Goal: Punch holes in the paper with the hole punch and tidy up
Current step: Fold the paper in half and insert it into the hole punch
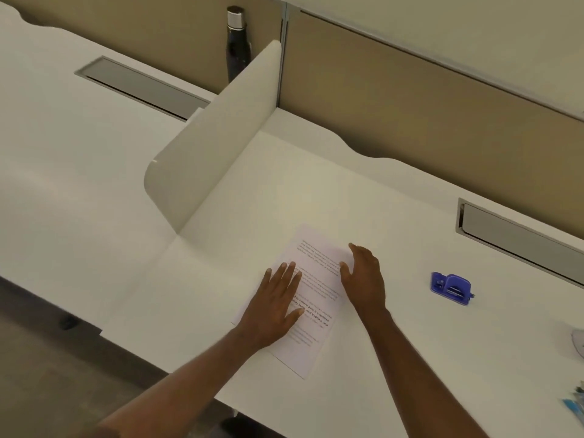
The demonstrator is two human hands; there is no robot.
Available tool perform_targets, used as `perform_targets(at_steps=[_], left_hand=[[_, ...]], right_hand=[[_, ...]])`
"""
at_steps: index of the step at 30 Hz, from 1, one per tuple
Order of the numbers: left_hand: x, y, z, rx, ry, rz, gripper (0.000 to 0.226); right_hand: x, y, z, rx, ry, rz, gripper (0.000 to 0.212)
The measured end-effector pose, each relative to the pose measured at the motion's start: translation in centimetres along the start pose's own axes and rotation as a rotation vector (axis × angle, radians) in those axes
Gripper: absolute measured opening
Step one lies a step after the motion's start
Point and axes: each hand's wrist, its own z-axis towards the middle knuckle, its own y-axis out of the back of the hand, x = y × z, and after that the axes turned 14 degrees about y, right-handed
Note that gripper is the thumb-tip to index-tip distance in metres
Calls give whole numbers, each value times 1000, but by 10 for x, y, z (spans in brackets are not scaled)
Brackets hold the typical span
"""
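So from where I'm watching, this one looks like it's barely started; I'd call it step zero, maybe squaring up the sheet.

Using the paper [311, 298] as my anchor and going left to right: up and well left of it there's a closed grey hatch [142, 86] sunk into the desk [79, 184]; can't see inside, so no idea what it holds; then a dark bottle [237, 45] far behind the paper, capped, contents unknown, tucked behind the white divider [215, 134].

Left hand [275, 306] lies flat on the paper's left half, fingers straight and a bit spread, holding nothing, just pressing; right hand [363, 275] sits at the paper's right edge, fingers relaxed and loosely together, thumb out, not gripping anything as far as I can tell.

The paper is printed side up, lying flat near the front edge of the desk; I can't make out any holes in it, though it's blurry enough that I wouldn't swear to it.

The punch [451, 287], blue, sits well right of the paper, untouched; a second hatch [518, 235] is behind it, also shut.

So my read: punching and tidying are all left to do.
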Motion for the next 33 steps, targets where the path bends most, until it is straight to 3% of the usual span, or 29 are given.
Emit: perform_targets(at_steps=[6, 19, 24, 29, 33], left_hand=[[10, -18, -9, 55, 0, 109, 74], [12, -28, -11, 47, 1, 144, 75], [11, -27, -11, 48, 1, 139, 75], [10, -25, -12, 44, 2, 140, 75], [9, -23, -12, 53, 7, 154, 74]], right_hand=[[-2, -5, 27, 168, -1, -82, 48], [-8, -20, 54, 71, 45, -180, 34], [-13, -16, 73, 91, -31, -108, 37], [-23, -9, 89, 164, -135, 100, 52], [-25, -2, 97, 219, -136, 270, 50]])
